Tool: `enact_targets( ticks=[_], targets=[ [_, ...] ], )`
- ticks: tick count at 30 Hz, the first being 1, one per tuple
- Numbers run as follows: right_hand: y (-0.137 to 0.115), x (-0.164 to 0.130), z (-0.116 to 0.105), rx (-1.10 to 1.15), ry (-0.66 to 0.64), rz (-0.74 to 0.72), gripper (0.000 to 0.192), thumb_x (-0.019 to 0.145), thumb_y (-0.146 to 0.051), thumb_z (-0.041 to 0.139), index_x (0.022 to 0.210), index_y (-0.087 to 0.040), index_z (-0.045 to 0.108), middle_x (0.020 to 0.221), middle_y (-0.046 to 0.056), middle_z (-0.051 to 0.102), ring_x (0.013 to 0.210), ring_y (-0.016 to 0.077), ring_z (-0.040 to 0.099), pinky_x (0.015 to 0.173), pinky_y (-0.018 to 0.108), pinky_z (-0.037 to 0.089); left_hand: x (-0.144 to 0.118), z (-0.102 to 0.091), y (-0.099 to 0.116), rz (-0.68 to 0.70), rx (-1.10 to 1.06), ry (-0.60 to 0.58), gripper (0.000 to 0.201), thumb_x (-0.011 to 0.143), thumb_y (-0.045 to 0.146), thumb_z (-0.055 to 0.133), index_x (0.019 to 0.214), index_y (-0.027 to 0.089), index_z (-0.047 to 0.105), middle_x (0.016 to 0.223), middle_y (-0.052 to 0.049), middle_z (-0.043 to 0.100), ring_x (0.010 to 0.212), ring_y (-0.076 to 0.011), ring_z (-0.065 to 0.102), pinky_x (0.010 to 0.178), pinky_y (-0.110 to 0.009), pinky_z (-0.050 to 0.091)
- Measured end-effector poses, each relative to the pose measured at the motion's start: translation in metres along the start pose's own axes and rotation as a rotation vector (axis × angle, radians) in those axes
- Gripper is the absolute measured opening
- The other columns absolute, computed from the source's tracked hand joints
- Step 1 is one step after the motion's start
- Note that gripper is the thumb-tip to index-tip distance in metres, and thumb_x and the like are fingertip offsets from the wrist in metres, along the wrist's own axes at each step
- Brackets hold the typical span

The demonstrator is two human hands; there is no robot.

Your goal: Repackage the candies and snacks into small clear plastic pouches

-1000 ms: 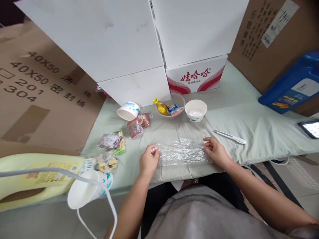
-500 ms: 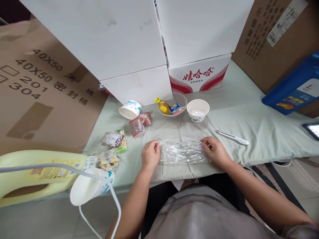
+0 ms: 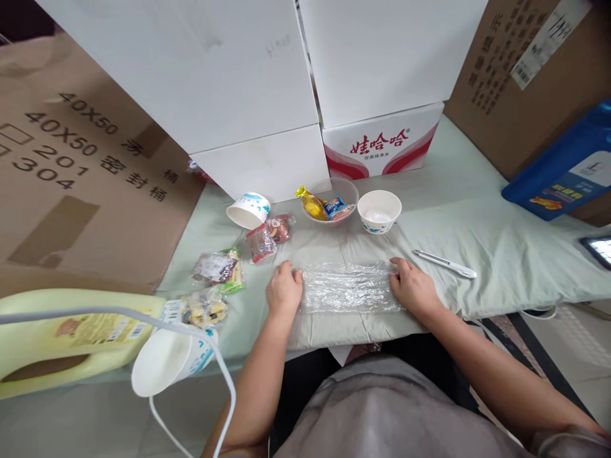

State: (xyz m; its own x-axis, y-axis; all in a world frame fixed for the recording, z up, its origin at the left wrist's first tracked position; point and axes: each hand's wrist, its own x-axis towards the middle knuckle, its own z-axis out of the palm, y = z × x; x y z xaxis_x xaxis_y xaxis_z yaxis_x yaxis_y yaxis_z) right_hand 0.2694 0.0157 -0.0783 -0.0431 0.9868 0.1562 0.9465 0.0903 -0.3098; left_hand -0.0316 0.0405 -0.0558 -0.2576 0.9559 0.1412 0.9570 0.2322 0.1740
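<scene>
A sheet of clear plastic film [image 3: 349,289] lies stretched flat near the front edge of the cloth-covered table, wrinkled and shiny. My left hand [image 3: 284,289] grips its left end, fingers curled and thumb at the film's edge. At the opposite end, my right hand [image 3: 414,286] is closed on the film in the same way. Beyond the film stands a clear plastic bowl [image 3: 352,213] with a yellow-wrapped snack [image 3: 312,205] and a blue packet [image 3: 335,207] in it. To its right is a white paper bowl [image 3: 379,210]. A white utility knife [image 3: 445,263] lies right of my right hand.
Another paper bowl [image 3: 249,210] lies tipped beside red snack packets [image 3: 261,243]. More wrapped snacks [image 3: 217,267] lie at left, near a paper cup [image 3: 165,366], a cable [image 3: 119,311] and a yellow jug [image 3: 95,318]. White boxes [image 3: 258,165] line the back; a blue bottle [image 3: 563,168] stands right.
My hands have moved slightly apart, left hand to the left and right hand to the right. The film between them is spread wider and smoother. The bowls and knife stay in place.
</scene>
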Motion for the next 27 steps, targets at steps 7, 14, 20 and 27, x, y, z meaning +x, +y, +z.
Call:
enact_targets(
  ticks=[7,14,20,27],
  targets=[
    [0.0,0.002,0.001,-0.001,-0.023,-0.013,0.034,0.091,-0.023,0.041,0.12,-0.016,0.056,0.109,0.011,0.069,0.087,0.0245,0.067,0.069,0.033,0.049,-0.031,0.001,0.025,0.76,-0.14,-0.077,0.027,0.094,0.029,0.046,0.109,0.02,0.067,0.119,-0.01,0.065,0.118,-0.0246,0.055,0.105,-0.04,0.04],
    [0.012,0.01,-0.022,0.02,0.171,0.033,0.035,0.094,-0.029,0.04,0.119,-0.013,0.058,0.1,0.013,0.069,0.085,0.0264,0.065,0.072,0.037,0.05,-0.044,0.016,0.032,0.839,-0.059,-0.28,0.06,0.092,0.041,0.05,0.148,0.026,0.034,0.159,-0.005,0.027,0.148,-0.0299,0.015,0.12,-0.054,0.009],
    [-0.022,-0.003,-0.009,0.034,-0.034,-0.53,0.045,0.096,-0.043,0.044,0.13,-0.016,0.055,0.134,0.014,0.058,0.128,0.0307,0.046,0.108,0.049,0.032,-0.043,0.015,0.032,0.833,-0.064,-0.273,0.059,0.091,0.043,0.051,0.147,0.027,0.037,0.158,-0.005,0.03,0.148,-0.0294,0.017,0.119,-0.055,0.012],
    [-0.005,-0.015,0.012,-0.069,-0.176,-0.491,0.071,0.09,-0.058,0.049,0.147,-0.016,0.039,0.155,0.015,0.033,0.145,0.0361,0.019,0.114,0.061,0.017,-0.035,0.013,-0.024,0.605,0.02,-0.192,0.061,0.093,0.05,0.048,0.147,0.024,0.037,0.157,-0.011,0.03,0.146,-0.0357,0.02,0.115,-0.061,0.021]
  ],
)
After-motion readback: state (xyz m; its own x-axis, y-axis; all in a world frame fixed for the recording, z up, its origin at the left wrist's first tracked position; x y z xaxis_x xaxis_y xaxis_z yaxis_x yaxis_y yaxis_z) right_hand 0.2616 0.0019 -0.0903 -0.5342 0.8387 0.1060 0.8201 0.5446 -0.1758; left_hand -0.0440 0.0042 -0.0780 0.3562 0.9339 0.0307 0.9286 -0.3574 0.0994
